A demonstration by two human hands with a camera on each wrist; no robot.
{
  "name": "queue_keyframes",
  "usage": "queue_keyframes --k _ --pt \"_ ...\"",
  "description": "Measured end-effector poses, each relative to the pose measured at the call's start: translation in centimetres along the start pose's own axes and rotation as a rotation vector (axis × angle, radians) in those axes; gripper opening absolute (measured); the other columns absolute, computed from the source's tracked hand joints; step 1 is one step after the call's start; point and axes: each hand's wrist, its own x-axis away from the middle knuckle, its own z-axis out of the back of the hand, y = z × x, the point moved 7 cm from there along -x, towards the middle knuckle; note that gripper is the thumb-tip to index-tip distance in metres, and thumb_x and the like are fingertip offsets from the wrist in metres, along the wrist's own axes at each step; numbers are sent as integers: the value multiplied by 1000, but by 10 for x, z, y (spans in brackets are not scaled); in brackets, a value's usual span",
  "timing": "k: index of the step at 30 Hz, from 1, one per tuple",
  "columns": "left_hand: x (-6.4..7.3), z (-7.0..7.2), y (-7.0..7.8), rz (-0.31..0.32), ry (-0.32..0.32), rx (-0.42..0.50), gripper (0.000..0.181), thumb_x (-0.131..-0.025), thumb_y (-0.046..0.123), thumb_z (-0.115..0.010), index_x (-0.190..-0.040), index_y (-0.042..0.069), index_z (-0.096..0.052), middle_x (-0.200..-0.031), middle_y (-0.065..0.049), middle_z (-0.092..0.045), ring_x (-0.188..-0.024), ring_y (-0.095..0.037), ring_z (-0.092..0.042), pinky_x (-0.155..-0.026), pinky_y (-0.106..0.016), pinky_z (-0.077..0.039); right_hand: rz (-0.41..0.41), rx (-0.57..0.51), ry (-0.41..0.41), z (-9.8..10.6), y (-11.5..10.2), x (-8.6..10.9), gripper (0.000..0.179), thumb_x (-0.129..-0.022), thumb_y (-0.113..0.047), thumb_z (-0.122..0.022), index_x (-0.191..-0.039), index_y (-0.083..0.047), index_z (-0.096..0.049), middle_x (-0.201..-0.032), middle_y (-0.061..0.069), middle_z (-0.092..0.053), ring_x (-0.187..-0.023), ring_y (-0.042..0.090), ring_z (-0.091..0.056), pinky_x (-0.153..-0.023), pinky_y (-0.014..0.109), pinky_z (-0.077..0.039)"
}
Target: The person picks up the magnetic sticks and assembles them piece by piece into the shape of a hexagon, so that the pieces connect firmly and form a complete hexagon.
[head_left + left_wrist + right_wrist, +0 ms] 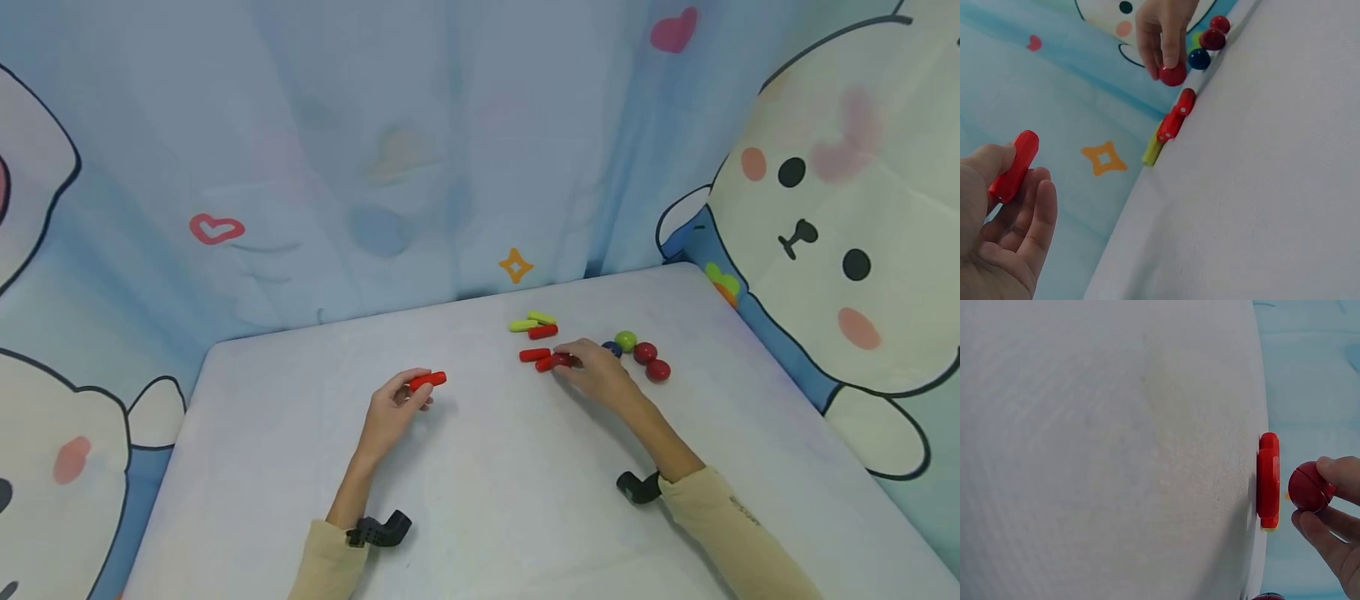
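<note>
My left hand is raised over the left part of the table and pinches a short red stick between thumb and fingers. Smooth and rounded at its ends, the stick is slightly narrower in the middle. On the right, my right hand holds a glossy dark red ball with thumb and fingertips; a thin seam runs around it. This ball is close above the near end of one red stick. Another red stick lies beside that one.
Farther back lie two yellow-green sticks and a third red stick. Right of my right hand sit a green ball, a blue ball and two dark red balls. A printed curtain hangs behind the white table.
</note>
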Motion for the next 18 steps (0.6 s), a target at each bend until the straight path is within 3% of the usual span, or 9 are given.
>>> queue_keyframes --k 3,5,14,18 --pt "-7 -5 -8 -18 0 17 34 -94 14 -63 -127 2 -60 -106 -33 -65 -89 -46 -64 -76 -18 -52 21 -12 9 1 -3 1 43 -87 -15 -72 -128 -6 -62 -122 18 -65 -108 31 -61 -89 45 -55" --pt "-10 -10 -11 -36 -3 26 34 -94 14 -63 -126 3 -60 -106 -31 -65 -88 -45 -65 -76 -17 -52 33 -31 17 1 -4 2 42 -87 -15 -72 -127 -7 -63 -121 17 -65 -108 31 -62 -89 45 -55" --pt "-16 -23 -4 -87 -9 41 30 -93 21 -65 -121 11 -64 -102 -30 -66 -83 -40 -66 -75 -20 -54 133 -169 71 2 -13 6 38 -88 -15 -72 -124 -7 -65 -116 12 -68 -106 26 -64 -90 41 -55" --pt "-18 -27 0 -101 -11 31 31 -94 21 -65 -122 10 -63 -103 -29 -66 -82 -35 -67 -76 -19 -54 139 -203 75 2 -18 7 38 -88 -17 -71 -124 -9 -64 -117 11 -67 -105 24 -65 -89 40 -56"
